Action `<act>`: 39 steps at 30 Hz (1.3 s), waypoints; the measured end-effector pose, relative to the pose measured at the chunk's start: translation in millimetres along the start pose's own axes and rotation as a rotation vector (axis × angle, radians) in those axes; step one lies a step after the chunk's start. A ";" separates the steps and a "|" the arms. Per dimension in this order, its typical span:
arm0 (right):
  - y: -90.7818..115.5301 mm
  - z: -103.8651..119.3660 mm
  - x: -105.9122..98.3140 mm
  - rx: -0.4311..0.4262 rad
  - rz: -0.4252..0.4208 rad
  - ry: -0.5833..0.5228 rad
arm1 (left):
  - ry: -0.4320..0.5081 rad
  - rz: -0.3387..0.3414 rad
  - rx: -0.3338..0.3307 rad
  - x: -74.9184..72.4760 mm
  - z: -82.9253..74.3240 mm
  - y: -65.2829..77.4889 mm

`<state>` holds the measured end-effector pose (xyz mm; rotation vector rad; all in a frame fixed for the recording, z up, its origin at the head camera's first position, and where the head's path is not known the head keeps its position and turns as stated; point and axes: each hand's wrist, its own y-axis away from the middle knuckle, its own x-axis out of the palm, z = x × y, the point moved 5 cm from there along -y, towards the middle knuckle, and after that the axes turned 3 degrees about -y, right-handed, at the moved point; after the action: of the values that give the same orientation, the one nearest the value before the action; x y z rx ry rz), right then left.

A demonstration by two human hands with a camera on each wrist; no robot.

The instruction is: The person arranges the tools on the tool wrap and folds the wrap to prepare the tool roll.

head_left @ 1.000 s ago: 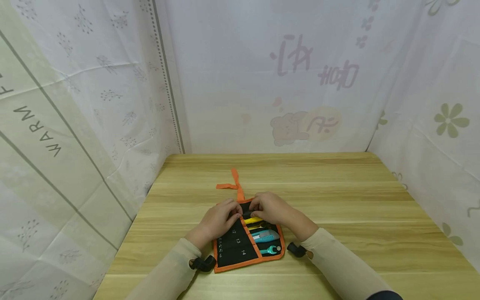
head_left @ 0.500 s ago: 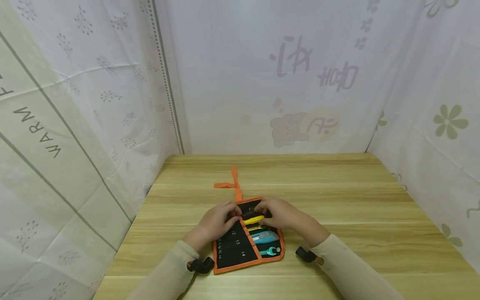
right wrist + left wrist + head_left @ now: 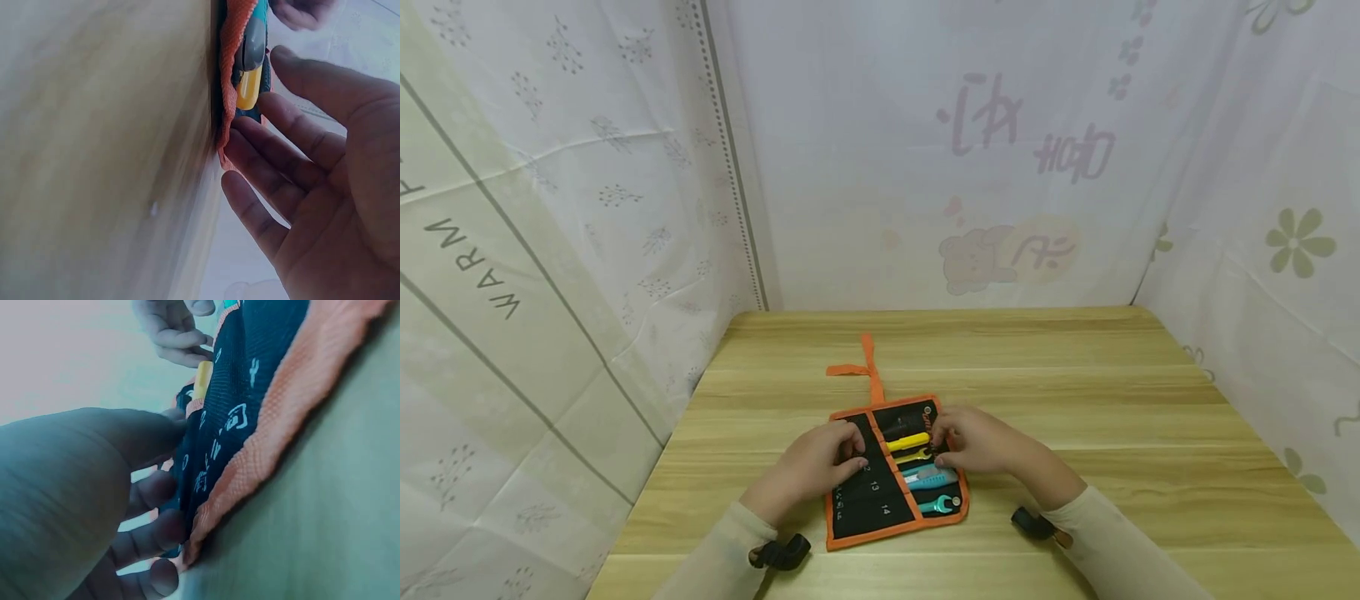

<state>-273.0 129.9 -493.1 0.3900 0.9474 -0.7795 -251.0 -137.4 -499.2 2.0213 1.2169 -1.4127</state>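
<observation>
A black tool roll (image 3: 857, 521) with orange trim lies spread on the table. Its pockets hold a yellow-handled tool (image 3: 908, 442), a gold-coloured open-end wrench (image 3: 914, 457), a teal utility knife (image 3: 931, 477) and a teal wrench (image 3: 937, 505). A dark tool (image 3: 901, 426), its kind unclear, sits in the top pocket. My left hand (image 3: 812, 467) is over the roll's left part, fingers loosely bent; in the left wrist view its fingertips are close against the fabric. At the right edge, my right hand (image 3: 985, 442) has relaxed fingers beside the roll (image 3: 234, 37), gripping nothing.
An orange tie strap (image 3: 874, 375) extends from the roll's far edge across the wooden table (image 3: 1075, 367). Black wrist devices (image 3: 1033, 523) are worn at both sleeves. Patterned white curtains (image 3: 865, 167) enclose the table's back and sides.
Both hands have drawn away from the top pocket, the left toward the lower left and the right toward the lower right. The dark tool and the roll's upper edge are now uncovered.
</observation>
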 end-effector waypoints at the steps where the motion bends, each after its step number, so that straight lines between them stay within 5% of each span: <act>1: 1.7 -0.4 0.2 -0.004 0.000 0.002 | 0.003 0.016 0.001 -0.2 -0.1 2.9; 7: 10.1 -5.5 0.9 -0.017 -0.004 0.011 | 0.002 0.043 0.044 -0.5 -2.8 11.9; 14: 20.9 -14.2 -1.7 -0.008 -0.005 -0.029 | -0.071 0.009 0.078 3.9 -7.0 5.4; 29: 32.0 -37.1 -19.1 0.084 -0.060 -0.016 | -0.117 0.002 0.086 16.5 -10.3 -32.8; 39: 26.7 -54.9 -29.9 0.100 -0.081 0.017 | -0.066 0.005 0.056 18.7 -7.9 -55.8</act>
<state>-295.1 194.0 -498.7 0.4482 0.9475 -0.9008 -290.2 -93.1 -503.9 1.9967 1.1556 -1.5149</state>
